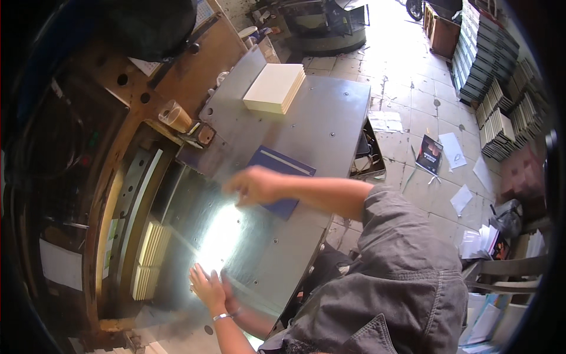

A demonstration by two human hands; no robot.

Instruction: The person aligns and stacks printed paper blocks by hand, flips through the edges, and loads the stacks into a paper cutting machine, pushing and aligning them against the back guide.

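My left hand (209, 289), with a silvery band at the wrist, is low on the shiny metal table (318, 135). Its fingers are spread, and nothing shows in them. Farther up, my right hand (254, 186) is over the table beside a dark blue flat cover (265, 158) with a pale strip along its top. The right fingers look bent but are blurred, so whether they hold anything cannot be made out. The right forearm hides part of the blue cover. Between both hands, a glaring light reflection washes out the metal surface.
A cream block of stacked sheets (274, 87) lies at the table's far end. On the left, a plastic cup (175, 115) stands on the wooden frame, above a recess holding pale stacks (150, 259). Loose papers (452, 150) lie on the floor, with book stacks (498, 131) at the right.
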